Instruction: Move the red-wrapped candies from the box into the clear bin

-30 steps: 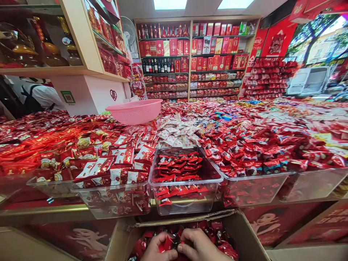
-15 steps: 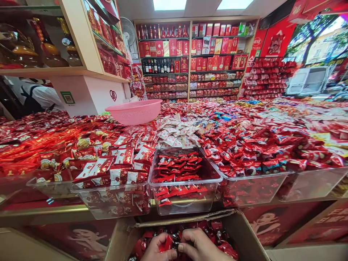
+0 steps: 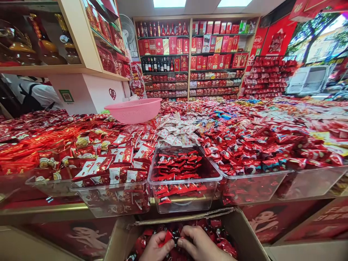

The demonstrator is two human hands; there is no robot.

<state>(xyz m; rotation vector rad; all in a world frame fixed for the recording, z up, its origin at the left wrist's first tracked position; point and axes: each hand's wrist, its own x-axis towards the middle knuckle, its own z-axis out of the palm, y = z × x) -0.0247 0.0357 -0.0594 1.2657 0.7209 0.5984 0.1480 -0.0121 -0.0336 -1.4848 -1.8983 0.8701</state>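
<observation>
Both my hands are inside an open cardboard box (image 3: 251, 233) filled with red wrapped candies (image 3: 227, 247). Between thumb and fingers my left hand (image 3: 157, 248) pinches a red candy packet (image 3: 169, 236). My right hand (image 3: 199, 243) is close beside it, its thumb and fingertips pressed together at the packet's right; what they grip is partly hidden. Just beyond the box, a clear plastic bin (image 3: 185, 206) holds small red packets (image 3: 178, 165) in layers, lower than the heaps around it.
Neighbouring clear bins overflow with red-and-white packets (image 3: 123, 156) on the left and red candies (image 3: 252, 152) on the right. A pink plastic basket (image 3: 133, 110) rests on the candy behind. Shelves (image 3: 190, 67) of bottles and boxes line the back. A person's white sleeve (image 3: 46, 95) shows far left.
My left hand has shifted slightly, with the red packet still in its fingers. The right hand stays almost in place. The view has tilted a little.
</observation>
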